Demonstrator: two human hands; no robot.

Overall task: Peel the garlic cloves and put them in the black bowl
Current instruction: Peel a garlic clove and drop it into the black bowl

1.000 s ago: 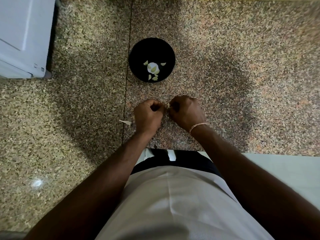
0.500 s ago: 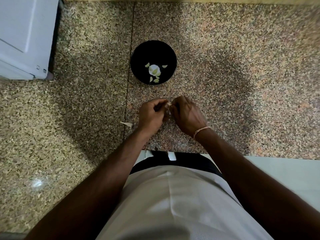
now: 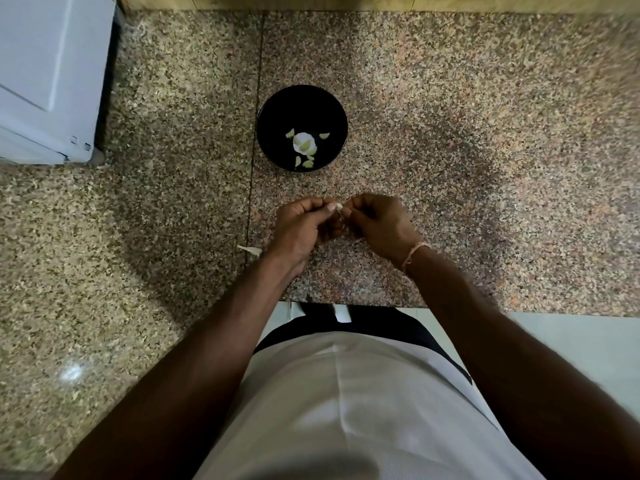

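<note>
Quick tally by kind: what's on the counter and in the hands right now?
Black bowl: 1
Peeled cloves in the bowl: about 6, small and hard to separate
Clove pinched between left hand and right hand: 1
Loose peel: 1
Total: about 9

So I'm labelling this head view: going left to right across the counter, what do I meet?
White appliance → scrap of garlic skin → left hand → garlic clove pinched between both hands → right hand. The black bowl sits farther back.
</note>
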